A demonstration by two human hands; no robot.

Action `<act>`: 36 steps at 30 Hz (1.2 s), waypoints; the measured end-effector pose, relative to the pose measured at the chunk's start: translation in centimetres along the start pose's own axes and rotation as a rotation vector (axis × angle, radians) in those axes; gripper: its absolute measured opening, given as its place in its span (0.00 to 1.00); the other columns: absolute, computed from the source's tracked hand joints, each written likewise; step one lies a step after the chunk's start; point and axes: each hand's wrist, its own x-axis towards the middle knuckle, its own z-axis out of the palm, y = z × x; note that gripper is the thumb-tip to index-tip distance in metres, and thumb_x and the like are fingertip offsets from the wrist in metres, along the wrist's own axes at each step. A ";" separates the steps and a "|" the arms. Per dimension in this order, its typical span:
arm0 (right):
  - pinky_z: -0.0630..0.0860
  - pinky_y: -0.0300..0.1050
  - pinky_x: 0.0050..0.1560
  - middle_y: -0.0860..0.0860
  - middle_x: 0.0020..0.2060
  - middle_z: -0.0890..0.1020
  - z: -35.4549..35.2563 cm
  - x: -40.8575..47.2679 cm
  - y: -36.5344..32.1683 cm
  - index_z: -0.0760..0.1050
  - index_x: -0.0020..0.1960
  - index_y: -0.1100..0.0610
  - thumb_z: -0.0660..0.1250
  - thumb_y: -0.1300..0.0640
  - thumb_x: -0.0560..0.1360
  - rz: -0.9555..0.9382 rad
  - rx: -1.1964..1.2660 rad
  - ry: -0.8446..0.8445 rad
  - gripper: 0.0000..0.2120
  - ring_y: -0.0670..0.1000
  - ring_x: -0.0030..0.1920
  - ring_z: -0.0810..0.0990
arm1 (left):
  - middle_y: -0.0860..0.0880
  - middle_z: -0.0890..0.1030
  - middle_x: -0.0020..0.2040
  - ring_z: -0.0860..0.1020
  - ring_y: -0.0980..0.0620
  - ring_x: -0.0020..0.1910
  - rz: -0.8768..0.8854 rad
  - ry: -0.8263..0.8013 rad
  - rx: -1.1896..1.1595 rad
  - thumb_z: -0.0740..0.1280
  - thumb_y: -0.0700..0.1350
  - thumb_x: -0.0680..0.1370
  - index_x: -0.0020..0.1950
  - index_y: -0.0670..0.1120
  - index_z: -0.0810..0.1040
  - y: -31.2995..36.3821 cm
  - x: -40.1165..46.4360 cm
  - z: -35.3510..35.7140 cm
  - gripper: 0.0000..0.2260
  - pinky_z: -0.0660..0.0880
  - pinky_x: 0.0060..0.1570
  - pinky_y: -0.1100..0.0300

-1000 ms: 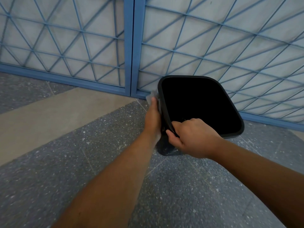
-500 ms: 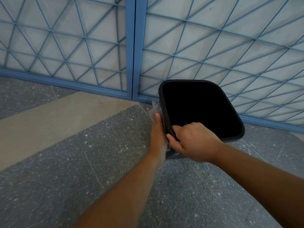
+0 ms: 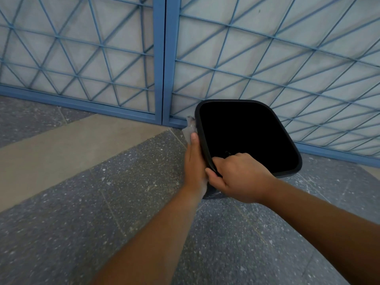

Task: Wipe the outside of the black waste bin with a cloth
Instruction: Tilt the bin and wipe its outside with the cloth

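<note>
- The black waste bin (image 3: 248,138) is smooth, matte plastic, a rounded square with a rolled rim; it is tilted so its dark mouth faces the camera, and it stands on the floor close to the gate.
- The right hand (image 3: 239,177) grips the near rim, thumb outside and fingers curled over the edge into the opening.
- The left hand (image 3: 194,167) lies flat with straight fingers along the bin's left outer wall, pressing the cloth (image 3: 190,129) against it.
- The cloth is thin, pale grey and crumpled; only a wrinkled corner shows beyond the fingertips, touching the bin's side just under the rim.
- Faint pale marks show on the bin's lower outer wall between the two hands; they are too small to read.
- The floor (image 3: 123,198) is speckled grey stone in large slabs, with one plain beige band running diagonally.
- The gate (image 3: 162,58) is blue-painted metal, thin bars crossing in triangles, with pale panels behind.
</note>
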 end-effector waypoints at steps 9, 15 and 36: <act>0.65 0.45 0.35 0.46 0.27 0.68 0.0 0.0 0.0 0.65 0.40 0.52 0.48 0.43 0.80 0.003 0.018 -0.003 0.17 0.50 0.28 0.70 | 0.48 0.86 0.56 0.84 0.54 0.56 -0.059 0.108 -0.063 0.60 0.60 0.84 0.68 0.42 0.80 1.7 1.4 0.4 0.25 0.80 0.55 0.60; 0.65 0.45 0.35 0.46 0.27 0.69 0.1 0.2 0.0 0.67 0.41 0.52 0.48 0.43 0.80 0.004 0.010 0.001 0.18 0.49 0.28 0.69 | 0.54 0.87 0.44 0.84 0.55 0.48 -0.118 0.042 -0.045 0.57 0.56 0.86 0.54 0.49 0.83 1.2 1.3 -0.1 0.17 0.79 0.42 0.67; 0.68 0.46 0.35 0.48 0.28 0.71 0.1 0.3 0.1 0.66 0.42 0.52 0.49 0.43 0.79 -0.009 0.011 -0.001 0.17 0.51 0.29 0.72 | 0.49 0.86 0.55 0.84 0.53 0.56 -0.145 0.012 -0.034 0.56 0.59 0.85 0.64 0.46 0.81 2.6 1.5 0.1 0.22 0.80 0.51 0.62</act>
